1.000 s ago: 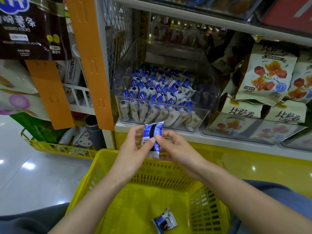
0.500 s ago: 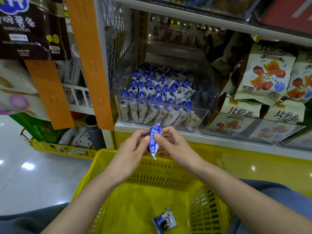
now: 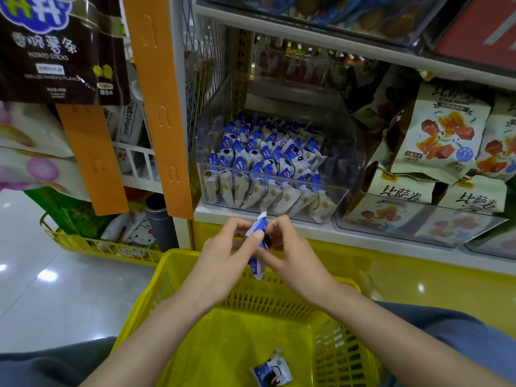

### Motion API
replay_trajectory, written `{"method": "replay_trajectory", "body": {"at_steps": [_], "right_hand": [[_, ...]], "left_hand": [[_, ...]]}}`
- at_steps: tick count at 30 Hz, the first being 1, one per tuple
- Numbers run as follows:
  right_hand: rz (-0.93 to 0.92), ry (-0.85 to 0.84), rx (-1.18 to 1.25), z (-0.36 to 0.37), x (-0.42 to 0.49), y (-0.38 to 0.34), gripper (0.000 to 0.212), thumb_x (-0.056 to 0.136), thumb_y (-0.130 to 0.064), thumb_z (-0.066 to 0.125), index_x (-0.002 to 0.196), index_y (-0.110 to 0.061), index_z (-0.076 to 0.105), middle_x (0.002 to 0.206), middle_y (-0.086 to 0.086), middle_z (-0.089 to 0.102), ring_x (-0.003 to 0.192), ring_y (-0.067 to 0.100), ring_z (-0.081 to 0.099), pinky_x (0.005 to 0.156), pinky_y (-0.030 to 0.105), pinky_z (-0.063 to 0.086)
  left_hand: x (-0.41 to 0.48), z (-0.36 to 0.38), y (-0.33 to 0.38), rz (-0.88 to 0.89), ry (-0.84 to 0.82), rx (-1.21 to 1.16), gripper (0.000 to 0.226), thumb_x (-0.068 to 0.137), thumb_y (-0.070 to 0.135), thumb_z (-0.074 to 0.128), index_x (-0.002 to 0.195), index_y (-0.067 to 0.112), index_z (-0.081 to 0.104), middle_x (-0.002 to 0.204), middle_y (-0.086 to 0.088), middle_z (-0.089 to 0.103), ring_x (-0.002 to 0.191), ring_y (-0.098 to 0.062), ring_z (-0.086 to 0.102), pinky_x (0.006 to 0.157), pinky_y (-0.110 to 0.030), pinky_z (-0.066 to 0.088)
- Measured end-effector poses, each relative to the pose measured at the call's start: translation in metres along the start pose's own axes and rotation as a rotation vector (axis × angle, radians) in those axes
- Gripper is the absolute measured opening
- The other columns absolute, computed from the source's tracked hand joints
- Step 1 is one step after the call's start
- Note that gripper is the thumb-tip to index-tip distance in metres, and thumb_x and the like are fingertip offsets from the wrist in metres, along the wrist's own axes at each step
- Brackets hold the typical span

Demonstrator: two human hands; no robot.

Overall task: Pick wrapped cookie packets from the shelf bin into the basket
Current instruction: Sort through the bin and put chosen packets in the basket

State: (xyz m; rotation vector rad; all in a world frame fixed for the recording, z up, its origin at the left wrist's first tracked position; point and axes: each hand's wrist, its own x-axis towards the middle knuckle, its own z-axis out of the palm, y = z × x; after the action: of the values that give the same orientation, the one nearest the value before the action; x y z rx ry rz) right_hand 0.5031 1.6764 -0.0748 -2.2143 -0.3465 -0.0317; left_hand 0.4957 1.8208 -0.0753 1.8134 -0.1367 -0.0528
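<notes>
A blue-and-white wrapped cookie packet (image 3: 258,247) stands edge-on between my two hands, above the far rim of the yellow basket (image 3: 178,277). My left hand (image 3: 223,261) pinches it from the left with thumb and fingers, and my right hand (image 3: 290,255) pinches it from the right. One more cookie packet (image 3: 272,372) lies on the basket floor near the front. The clear shelf bin (image 3: 349,152) just behind my hands holds several rows of the same packets.
Bags of pizza-roll snacks (image 3: 444,135) fill the shelf to the right of the bin. An orange shelf upright (image 3: 159,107) and hanging snack bags (image 3: 58,48) stand to the left. A low yellow wire basket (image 3: 92,241) with goods sits on the floor at left.
The packet has turned in my fingers from face-on to edge-on, and both hands have sunk slightly toward the basket rim. The packet in the basket has not moved.
</notes>
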Motion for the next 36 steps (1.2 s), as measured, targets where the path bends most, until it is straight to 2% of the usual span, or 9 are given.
{"method": "replay_trajectory", "body": {"at_steps": [4,7,10,13,15,19,25,31,36], "right_hand": [[-0.012,-0.014,-0.044,-0.002,-0.005,-0.001,0.048,0.074,-0.039,0.072,0.103,-0.025,0.037,0.099,-0.01,0.055,0.09,-0.001,0.055,0.077,0.022,0.049],[0.092,0.005,0.171,-0.008,-0.001,-0.008,0.046,0.081,-0.028,0.068,0.115,-0.029,0.036,0.103,-0.016,0.054,0.089,-0.012,0.055,0.08,0.013,0.048],[0.111,-0.042,0.329,-0.021,0.003,-0.014,0.023,0.088,-0.014,0.06,0.105,-0.027,0.054,0.095,-0.011,0.065,0.082,-0.004,0.062,0.079,0.017,0.05],[0.059,-0.081,0.292,-0.04,0.001,-0.021,0.019,0.086,-0.009,0.062,0.09,-0.028,0.065,0.083,-0.012,0.071,0.077,0.002,0.063,0.077,0.02,0.05],[0.029,-0.026,0.259,-0.058,0.005,-0.027,0.019,0.084,-0.008,0.064,0.088,-0.026,0.066,0.079,-0.014,0.072,0.075,0.0,0.065,0.074,0.015,0.05],[0.011,0.23,0.08,-0.107,0.038,-0.039,0.011,0.087,-0.018,0.062,0.096,-0.024,0.062,0.086,-0.011,0.07,0.083,0.004,0.066,0.078,0.02,0.052],[0.132,0.44,-0.437,-0.134,0.111,-0.042,0.031,0.09,-0.018,0.057,0.12,-0.01,0.055,0.114,0.007,0.062,0.106,0.021,0.058,0.083,0.024,0.04],[0.363,0.196,-0.914,-0.117,0.146,-0.033,0.031,0.091,-0.019,0.056,0.118,-0.005,0.052,0.117,0.017,0.057,0.103,0.031,0.057,0.074,0.031,0.044],[0.565,0.021,-0.907,-0.109,0.158,-0.028,0.027,0.091,-0.022,0.057,0.11,-0.003,0.057,0.113,0.015,0.06,0.098,0.027,0.059,0.071,0.031,0.044]], "left_hand": [[0.002,0.0,0.002,-0.016,0.091,-0.02,0.008,0.093,0.018,0.051,0.085,0.018,0.054,0.085,-0.005,0.067,0.079,-0.022,0.066,0.071,-0.044,0.056],[0.005,-0.003,0.008,-0.041,0.097,-0.16,0.016,0.096,0.015,0.046,0.081,0.01,0.052,0.077,-0.005,0.066,0.068,-0.012,0.066,0.056,-0.026,0.055],[0.005,-0.005,0.017,0.02,0.087,-0.218,0.022,0.097,0.016,0.043,0.08,0.007,0.054,0.067,-0.001,0.062,0.062,-0.008,0.061,0.056,-0.019,0.051],[0.008,-0.008,0.027,0.146,0.123,-0.031,0.028,0.097,0.016,0.044,0.069,0.014,0.05,0.055,0.008,0.048,0.052,0.0,0.043,0.051,-0.012,0.035],[0.013,-0.013,0.036,0.245,0.148,0.119,0.021,0.096,0.019,0.045,0.078,0.019,0.055,0.063,0.011,0.054,0.059,0.001,0.047,0.054,-0.012,0.035],[0.037,-0.027,0.056,0.417,0.189,0.367,0.018,0.095,0.029,0.042,0.108,0.026,0.055,0.099,0.018,0.056,0.092,0.005,0.049,0.076,-0.012,0.036],[0.073,-0.037,0.05,0.413,0.146,0.899,0.034,0.098,0.038,0.031,0.12,0.02,0.05,0.119,0.001,0.057,0.111,-0.018,0.048,0.091,-0.03,0.03],[0.077,-0.044,0.037,0.453,0.145,0.959,0.037,0.098,0.04,0.027,0.109,0.023,0.057,0.109,0.004,0.062,0.106,-0.015,0.051,0.094,-0.03,0.028],[0.078,-0.045,0.035,0.487,0.156,0.953,0.037,0.098,0.038,0.027,0.109,0.021,0.057,0.109,0.003,0.062,0.105,-0.016,0.05,0.094,-0.031,0.029]]}}
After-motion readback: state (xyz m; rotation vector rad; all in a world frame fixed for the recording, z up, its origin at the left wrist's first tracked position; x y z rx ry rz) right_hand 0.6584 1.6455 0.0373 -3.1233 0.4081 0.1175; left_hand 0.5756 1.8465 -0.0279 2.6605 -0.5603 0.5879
